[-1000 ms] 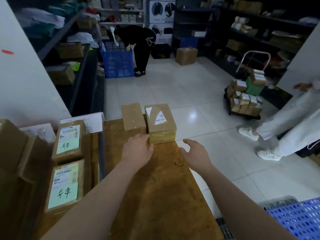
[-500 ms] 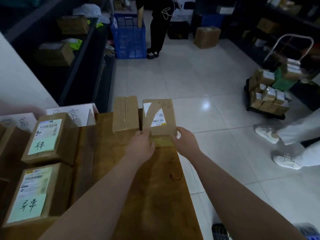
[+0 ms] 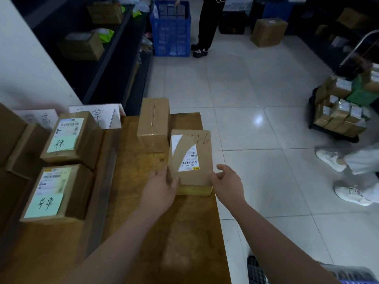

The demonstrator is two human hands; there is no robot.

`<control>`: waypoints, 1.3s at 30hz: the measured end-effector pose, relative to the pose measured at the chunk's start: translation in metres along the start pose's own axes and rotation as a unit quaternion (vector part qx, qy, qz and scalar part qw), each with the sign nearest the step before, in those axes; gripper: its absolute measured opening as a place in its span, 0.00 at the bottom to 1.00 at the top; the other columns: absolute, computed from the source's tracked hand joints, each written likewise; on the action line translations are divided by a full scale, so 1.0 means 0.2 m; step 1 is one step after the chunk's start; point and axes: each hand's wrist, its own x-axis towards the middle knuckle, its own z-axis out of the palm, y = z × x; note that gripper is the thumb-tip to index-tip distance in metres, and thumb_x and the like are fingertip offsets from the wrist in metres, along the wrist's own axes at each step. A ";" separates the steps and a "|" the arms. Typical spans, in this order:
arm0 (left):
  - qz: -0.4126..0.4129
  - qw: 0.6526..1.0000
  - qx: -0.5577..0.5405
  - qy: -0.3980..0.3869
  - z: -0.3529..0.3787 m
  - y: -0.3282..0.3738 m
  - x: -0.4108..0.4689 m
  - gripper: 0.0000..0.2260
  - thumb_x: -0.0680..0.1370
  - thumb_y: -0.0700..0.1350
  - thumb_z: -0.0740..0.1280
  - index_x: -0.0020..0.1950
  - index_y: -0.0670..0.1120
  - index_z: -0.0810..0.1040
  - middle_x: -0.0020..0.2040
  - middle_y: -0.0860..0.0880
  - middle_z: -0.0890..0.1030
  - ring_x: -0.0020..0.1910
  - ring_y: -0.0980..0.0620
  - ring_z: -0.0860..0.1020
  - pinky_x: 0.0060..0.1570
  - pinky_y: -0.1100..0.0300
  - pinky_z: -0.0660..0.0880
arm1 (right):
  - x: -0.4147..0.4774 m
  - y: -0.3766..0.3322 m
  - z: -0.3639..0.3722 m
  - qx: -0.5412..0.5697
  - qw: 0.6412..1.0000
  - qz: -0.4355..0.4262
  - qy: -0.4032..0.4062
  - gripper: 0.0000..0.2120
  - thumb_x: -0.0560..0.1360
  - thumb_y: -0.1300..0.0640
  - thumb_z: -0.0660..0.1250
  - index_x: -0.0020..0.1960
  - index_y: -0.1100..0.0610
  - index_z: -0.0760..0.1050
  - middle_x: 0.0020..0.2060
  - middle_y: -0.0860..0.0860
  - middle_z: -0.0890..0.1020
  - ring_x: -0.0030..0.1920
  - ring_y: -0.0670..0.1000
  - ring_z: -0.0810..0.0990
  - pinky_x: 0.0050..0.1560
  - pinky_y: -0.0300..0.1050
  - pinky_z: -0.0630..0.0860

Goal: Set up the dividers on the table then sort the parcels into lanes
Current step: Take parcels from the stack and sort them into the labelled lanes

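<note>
A brown parcel with a white shipping label [image 3: 190, 158] is held between both hands above the right part of the wooden table [image 3: 184, 232]. My left hand [image 3: 160, 187] grips its near left corner and my right hand [image 3: 226, 183] grips its near right corner. A plain taped parcel [image 3: 153, 125] stands at the table's far edge, just left of the held one. Two parcels with green notes [image 3: 70, 138] [image 3: 54, 193] lie in the lane to the left. A dark divider strip [image 3: 106, 173] runs between that lane and the middle one.
White handwritten lane signs [image 3: 98, 114] stand at the table's back. More cardboard boxes [image 3: 12, 140] fill the far left. A trolley of parcels [image 3: 340, 111] and a person's legs [image 3: 352, 160] are to the right; another person stands by a blue crate [image 3: 171, 31].
Both hands reached forward and took hold of the labelled parcel. It has come toward me, away from the far edge and the plain parcel beside it.
</note>
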 end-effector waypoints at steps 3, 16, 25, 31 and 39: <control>-0.025 0.999 0.031 -0.012 0.00 -0.06 -0.11 0.13 0.81 0.54 0.60 0.56 0.48 0.76 0.45 0.51 0.78 0.45 0.51 0.76 0.36 0.58 0.67 | -0.10 0.08 0.00 0.002 1.000 0.021 -0.018 0.23 0.78 0.44 0.61 0.70 0.54 0.70 0.53 0.50 0.82 0.47 0.47 0.79 0.49 0.41 0.75; -0.163 0.929 -0.332 0.002 -0.04 0.05 -0.23 0.13 0.83 0.54 0.57 0.60 0.49 0.74 0.58 0.49 0.79 0.54 0.49 0.77 0.54 0.50 0.75 | -0.16 -0.02 -0.07 0.295 0.947 0.084 -0.092 0.24 0.80 0.44 0.56 0.57 0.65 0.75 0.51 0.63 0.81 0.50 0.60 0.83 0.55 0.62 0.77; -0.133 0.919 -0.372 0.022 -0.17 0.13 -0.32 0.41 0.66 0.81 0.47 0.67 0.58 0.74 0.61 0.52 0.80 0.61 0.48 0.77 0.63 0.42 0.72 | -0.23 -0.10 -0.18 0.317 0.938 0.068 -0.122 0.22 0.77 0.33 0.52 0.48 0.48 0.76 0.47 0.56 0.84 0.49 0.55 0.82 0.39 0.46 0.76; -0.143 0.909 -0.388 0.045 -0.21 0.15 -0.40 0.17 0.77 0.61 0.57 0.54 0.51 0.77 0.55 0.48 0.81 0.56 0.46 0.78 0.61 0.40 0.74 | -0.29 -0.08 -0.20 0.353 0.926 0.037 -0.131 0.15 0.76 0.51 0.61 0.54 0.59 0.79 0.51 0.61 0.82 0.52 0.60 0.81 0.57 0.59 0.78; -0.184 0.895 -0.405 0.016 -0.08 0.04 -0.51 0.24 0.71 0.63 0.54 0.55 0.52 0.77 0.55 0.48 0.82 0.55 0.47 0.80 0.60 0.42 0.75 | -0.34 0.05 -0.16 0.366 0.916 0.086 -0.138 0.14 0.78 0.52 0.56 0.46 0.58 0.78 0.43 0.55 0.83 0.47 0.55 0.80 0.48 0.51 0.77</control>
